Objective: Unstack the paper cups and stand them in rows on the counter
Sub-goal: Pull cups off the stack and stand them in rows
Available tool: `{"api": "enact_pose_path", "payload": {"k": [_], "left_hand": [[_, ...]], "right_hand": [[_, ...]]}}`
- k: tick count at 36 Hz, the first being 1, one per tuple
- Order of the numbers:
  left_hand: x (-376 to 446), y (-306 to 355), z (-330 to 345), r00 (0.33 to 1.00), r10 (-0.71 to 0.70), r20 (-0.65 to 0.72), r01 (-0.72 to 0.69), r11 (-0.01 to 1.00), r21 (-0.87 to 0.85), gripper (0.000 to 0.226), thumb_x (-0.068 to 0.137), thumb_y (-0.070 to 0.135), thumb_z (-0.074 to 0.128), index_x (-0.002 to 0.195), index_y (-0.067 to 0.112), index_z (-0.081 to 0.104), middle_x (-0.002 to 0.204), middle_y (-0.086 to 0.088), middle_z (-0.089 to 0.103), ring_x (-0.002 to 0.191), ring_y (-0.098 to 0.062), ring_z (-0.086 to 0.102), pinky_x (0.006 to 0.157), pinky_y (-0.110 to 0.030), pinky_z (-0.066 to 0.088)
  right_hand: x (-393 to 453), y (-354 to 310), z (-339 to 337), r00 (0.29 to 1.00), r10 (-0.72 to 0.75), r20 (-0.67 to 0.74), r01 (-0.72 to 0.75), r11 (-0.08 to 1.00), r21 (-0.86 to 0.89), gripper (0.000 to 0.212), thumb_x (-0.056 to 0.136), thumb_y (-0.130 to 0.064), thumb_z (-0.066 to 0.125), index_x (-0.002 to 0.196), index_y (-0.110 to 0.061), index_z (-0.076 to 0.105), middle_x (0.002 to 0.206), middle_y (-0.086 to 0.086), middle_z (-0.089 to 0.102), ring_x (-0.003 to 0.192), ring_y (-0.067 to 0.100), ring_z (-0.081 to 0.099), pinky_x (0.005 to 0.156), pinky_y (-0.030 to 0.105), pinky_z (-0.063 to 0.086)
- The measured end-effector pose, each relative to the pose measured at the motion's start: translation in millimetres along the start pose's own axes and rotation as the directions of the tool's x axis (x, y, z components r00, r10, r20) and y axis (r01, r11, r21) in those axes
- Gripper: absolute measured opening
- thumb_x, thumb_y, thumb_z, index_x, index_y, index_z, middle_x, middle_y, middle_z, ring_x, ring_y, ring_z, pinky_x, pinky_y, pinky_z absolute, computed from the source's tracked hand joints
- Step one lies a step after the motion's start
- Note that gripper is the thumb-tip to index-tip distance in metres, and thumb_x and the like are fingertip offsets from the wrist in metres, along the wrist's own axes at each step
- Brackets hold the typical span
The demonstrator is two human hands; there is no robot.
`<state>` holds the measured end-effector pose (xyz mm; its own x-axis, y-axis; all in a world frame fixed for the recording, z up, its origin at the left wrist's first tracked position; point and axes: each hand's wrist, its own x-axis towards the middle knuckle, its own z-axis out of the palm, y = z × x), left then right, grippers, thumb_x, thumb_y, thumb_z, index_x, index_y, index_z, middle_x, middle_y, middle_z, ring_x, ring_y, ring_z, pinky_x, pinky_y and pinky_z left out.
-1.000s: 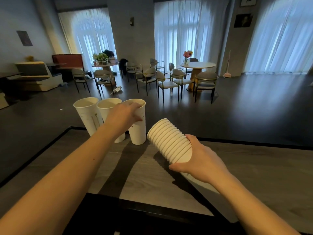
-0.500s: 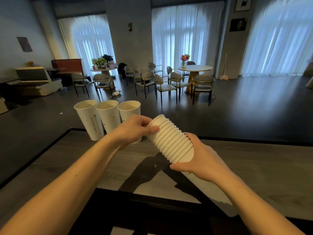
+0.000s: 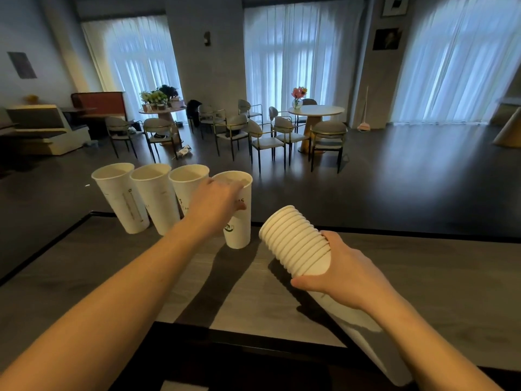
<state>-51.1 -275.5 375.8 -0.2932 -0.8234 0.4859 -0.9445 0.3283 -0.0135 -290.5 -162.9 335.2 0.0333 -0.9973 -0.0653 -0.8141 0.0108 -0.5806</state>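
Observation:
Three white paper cups [image 3: 152, 198] stand upright in a row along the far edge of the grey counter [image 3: 423, 277]. A fourth white cup [image 3: 239, 230] stands at the right end of that row, and my left hand [image 3: 217, 201] grips it near its rim. My right hand [image 3: 341, 275] holds a long stack of nested white cups [image 3: 296, 241], tilted with its open rims pointing up and to the left. The lower part of the stack runs under my right forearm toward the near edge.
The counter has a dark raised border at the far and left sides. Beyond it lies a dark floor with round tables [image 3: 315, 111] and several chairs [image 3: 265, 136]. Bare counter surface stretches to the right of the cups.
My left hand pulled one cup off the stack and moved it left to the end of the row, where it now stands. The row grew from three cups to one more.

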Motion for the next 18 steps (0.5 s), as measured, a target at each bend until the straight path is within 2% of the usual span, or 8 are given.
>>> {"api": "enact_pose_path", "payload": {"k": [4,10,12,15,17,18], "left_hand": [[14.7,-7.5,8.4,1.0,-0.029,0.005,0.028,0.994,0.107,0.036,0.088,0.03,0.067,0.12,0.015,0.061,0.12,-0.012,0.067,0.108,-0.032,0.061,0.09,-0.043,0.05],[21.1,-15.9,8.5,0.999,-0.027,0.032,0.023,0.992,0.128,0.035,0.085,0.035,0.069,0.115,0.017,0.062,0.112,-0.011,0.069,0.1,-0.031,0.063,0.08,-0.045,0.056],[23.0,-17.3,8.4,0.999,0.004,0.043,-0.011,0.99,0.144,0.035,0.087,0.036,0.068,0.115,0.015,0.063,0.11,-0.012,0.07,0.105,-0.031,0.062,0.087,-0.044,0.053],[24.9,-18.1,5.5,0.998,0.019,0.068,-0.028,0.99,0.137,0.042,0.088,0.038,0.067,0.122,0.014,0.062,0.123,-0.013,0.067,0.127,-0.031,0.051,0.111,-0.043,0.031],[24.7,-19.4,1.5,0.998,0.04,0.041,-0.044,0.993,0.109,0.056,0.086,0.04,0.068,0.133,0.013,0.054,0.13,-0.012,0.063,0.13,-0.029,0.049,0.119,-0.044,0.02],[24.4,-19.8,-0.8,0.998,0.062,-0.022,-0.059,0.992,0.116,0.06,0.086,0.041,0.068,0.136,0.012,0.051,0.131,-0.012,0.061,0.128,-0.029,0.049,0.118,-0.044,0.02]], "right_hand": [[1.8,-4.9,4.7,0.999,-0.036,-0.019,0.036,0.999,0.02,0.103,0.062,-0.062,0.081,0.145,-0.039,0.026,0.114,-0.017,0.05,0.103,0.008,0.053,0.086,0.034,0.054],[5.2,-11.3,7.8,0.998,-0.049,-0.031,0.049,0.999,0.012,0.103,0.063,-0.061,0.081,0.146,-0.038,0.024,0.114,-0.017,0.048,0.103,0.007,0.051,0.085,0.032,0.053],[6.2,-13.4,7.2,0.998,-0.047,-0.038,0.048,0.999,0.017,0.103,0.063,-0.061,0.081,0.146,-0.037,0.024,0.114,-0.017,0.047,0.102,0.007,0.05,0.085,0.032,0.053],[6.7,-16.0,5.3,0.998,-0.051,-0.045,0.052,0.998,0.032,0.104,0.063,-0.061,0.081,0.147,-0.036,0.023,0.115,-0.016,0.046,0.104,0.008,0.05,0.088,0.036,0.054],[5.2,-17.1,4.2,0.998,-0.048,-0.041,0.049,0.998,0.038,0.104,0.065,-0.059,0.081,0.147,-0.035,0.023,0.115,-0.016,0.046,0.104,0.008,0.049,0.088,0.035,0.053],[4.1,-17.3,3.4,0.998,-0.047,-0.04,0.049,0.998,0.039,0.104,0.065,-0.059,0.082,0.148,-0.035,0.023,0.114,-0.016,0.046,0.103,0.007,0.049,0.087,0.034,0.053]]}}
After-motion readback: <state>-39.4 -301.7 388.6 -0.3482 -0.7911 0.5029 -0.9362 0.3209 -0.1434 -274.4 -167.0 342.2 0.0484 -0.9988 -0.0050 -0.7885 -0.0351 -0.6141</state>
